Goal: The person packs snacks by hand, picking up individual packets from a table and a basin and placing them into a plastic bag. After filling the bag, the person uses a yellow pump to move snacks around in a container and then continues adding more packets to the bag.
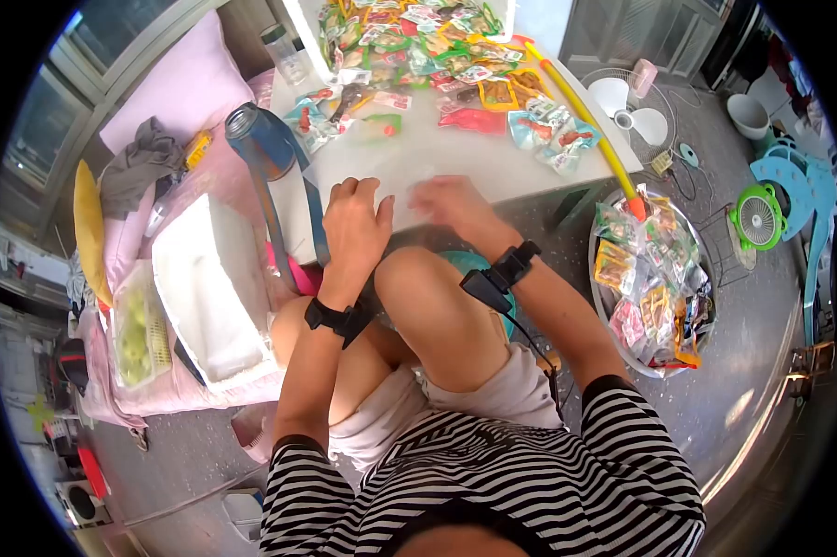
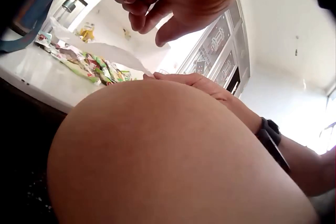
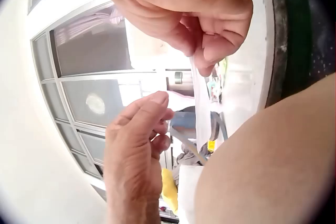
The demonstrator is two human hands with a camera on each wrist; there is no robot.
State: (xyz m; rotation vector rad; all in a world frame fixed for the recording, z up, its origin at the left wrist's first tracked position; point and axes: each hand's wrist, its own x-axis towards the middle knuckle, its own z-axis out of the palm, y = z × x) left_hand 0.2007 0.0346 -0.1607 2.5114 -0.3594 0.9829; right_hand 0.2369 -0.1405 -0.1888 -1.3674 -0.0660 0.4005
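Note:
My right hand [image 1: 455, 204] pinches a thin, whitish, see-through plastic strip [image 3: 201, 106] between thumb and fingers. In the left wrist view the plastic strip [image 2: 100, 50] stretches away from those fingertips, over the table side. Close by, my left hand [image 1: 353, 223] is raised with fingers loosely bent and nothing between them. The left hand [image 3: 136, 150] is apart from the strip in the right wrist view. Both hands are above the knees, at the near edge of the white table [image 1: 437, 158]. Beyond them lie several small packaged snacks [image 1: 474, 121].
A blue bottle with a strap [image 1: 260, 139] stands left of the hands. A white foam box [image 1: 209, 288] sits on the pink bedding. To the right, a metal basin [image 1: 596, 306] holds snack packets, and a yellow pole [image 1: 585, 116] lies along the table edge.

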